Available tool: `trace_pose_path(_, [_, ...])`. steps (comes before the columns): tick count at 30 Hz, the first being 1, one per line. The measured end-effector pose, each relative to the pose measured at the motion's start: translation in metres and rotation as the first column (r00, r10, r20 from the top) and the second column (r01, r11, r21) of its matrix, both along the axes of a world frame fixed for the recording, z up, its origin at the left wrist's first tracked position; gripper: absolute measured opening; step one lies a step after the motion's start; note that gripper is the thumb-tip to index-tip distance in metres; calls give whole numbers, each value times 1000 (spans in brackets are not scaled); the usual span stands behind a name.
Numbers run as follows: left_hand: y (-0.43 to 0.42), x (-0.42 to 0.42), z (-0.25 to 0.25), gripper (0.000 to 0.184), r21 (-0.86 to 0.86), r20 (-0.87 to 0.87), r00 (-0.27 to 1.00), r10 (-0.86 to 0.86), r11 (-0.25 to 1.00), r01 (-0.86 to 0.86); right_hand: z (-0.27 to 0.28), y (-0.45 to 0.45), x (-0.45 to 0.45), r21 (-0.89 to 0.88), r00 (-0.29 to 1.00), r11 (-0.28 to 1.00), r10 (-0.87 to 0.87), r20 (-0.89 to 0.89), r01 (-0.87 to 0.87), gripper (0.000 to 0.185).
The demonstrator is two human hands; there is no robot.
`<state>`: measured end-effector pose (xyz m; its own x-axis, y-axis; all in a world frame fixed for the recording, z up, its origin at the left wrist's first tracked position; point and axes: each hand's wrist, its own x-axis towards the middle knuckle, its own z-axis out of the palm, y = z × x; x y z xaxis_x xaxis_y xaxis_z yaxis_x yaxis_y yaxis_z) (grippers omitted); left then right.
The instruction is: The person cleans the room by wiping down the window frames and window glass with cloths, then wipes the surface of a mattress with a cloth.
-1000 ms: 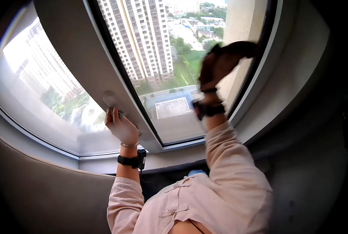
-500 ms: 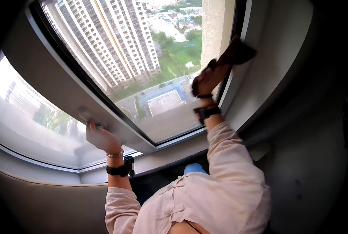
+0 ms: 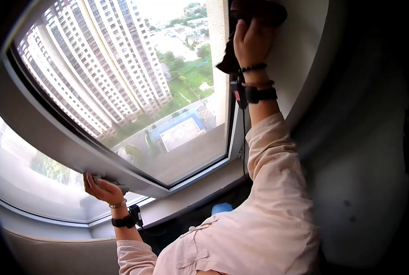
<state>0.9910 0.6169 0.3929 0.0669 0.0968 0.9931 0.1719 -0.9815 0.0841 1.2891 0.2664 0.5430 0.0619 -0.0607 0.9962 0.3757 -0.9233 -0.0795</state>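
Near me, at the left, the fingers of my left hand (image 3: 102,189) are curled around the handle (image 3: 123,188) of the window sash (image 3: 44,117), I think to keep it steady. Farther, at the right, my right hand (image 3: 255,46) grasps the dark cloth (image 3: 269,13) by the pale window surround (image 3: 300,55); it is bunched, perhaps for firmer hold. Beyond the glass (image 3: 179,167) stands a tall building (image 3: 108,68).

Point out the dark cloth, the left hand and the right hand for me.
Dark cloth (image 3: 265,11): head view, on its bunched upper part.
Left hand (image 3: 103,190): head view, on the middle of the hand.
Right hand (image 3: 254,48): head view, mid-hand.
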Motion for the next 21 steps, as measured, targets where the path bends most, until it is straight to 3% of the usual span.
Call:
trace_pose_path(2, [2,2,1,32,10,12,1000,-5,1000,5,2,1,7,49,953,990,115,281,-133,32])
trace_pose_path(4, [1,1,0,33,-7,11,1000,15,1000,-15,-60,-1,1,88,962,958,273,16,-274,22])
trace_pose_path(5, [0,1,1,33,-7,10,1000,16,1000,-15,-96,1,-5,76,973,971,223,63,-228,20])
trace_pose_path(6, [1,3,0,33,0,6,999,33,999,-33,-147,1,-12,183,916,918,377,-135,-351,24])
trace_pose_path(7, [0,2,1,34,4,3,999,54,999,-54,-208,6,-17,184,931,944,308,-196,-274,33])
trace_pose_path(8, [-2,1,3,34,-2,-4,998,67,998,-67,-267,6,-25,238,826,938,336,-451,-252,43])
trace_pose_path(9, [-3,2,3,34,-4,3,997,79,997,-79,-308,11,-40,169,845,973,220,-488,-156,47])
trace_pose_path(11, [-4,1,7,34,-2,-24,997,70,998,-70,-379,7,-55,201,683,945,325,-654,-257,50])
trace_pose_path(14, [0,1,2,34,-18,-35,992,121,992,-122,-312,7,-37,226,783,942,334,-525,-250,40])
trace_pose_path(15, [0,1,0,35,-40,-37,992,122,992,-123,-265,5,-28,205,823,943,329,-463,-262,25])
trace_pose_path(16, [-4,1,3,35,-51,-44,991,128,990,-130,-218,2,-18,181,858,946,322,-400,-271,31])
trace_pose_path(17, [-10,1,8,35,-62,-49,990,132,989,-135,-165,-2,-10,72,936,960,280,-213,-271,38])
trace_pose_path(18, [-12,-1,14,35,-101,-117,979,164,979,-176,-122,-8,-8,21,940,955,294,-171,-295,36])
trace_pose_path(19, [-18,-6,24,36,-58,-233,932,277,953,-297,-92,-12,-6,35,918,952,304,-255,-306,30])
trace_pose_path(20, [-23,-2,32,38,-160,-175,973,148,971,-177,-68,-13,-4,-15,935,942,332,-125,-336,26])
trace_pose_path(21, [-25,2,40,39,-252,-104,994,22,966,-48,-62,-13,-3,3,901,930,358,-244,-368,24])
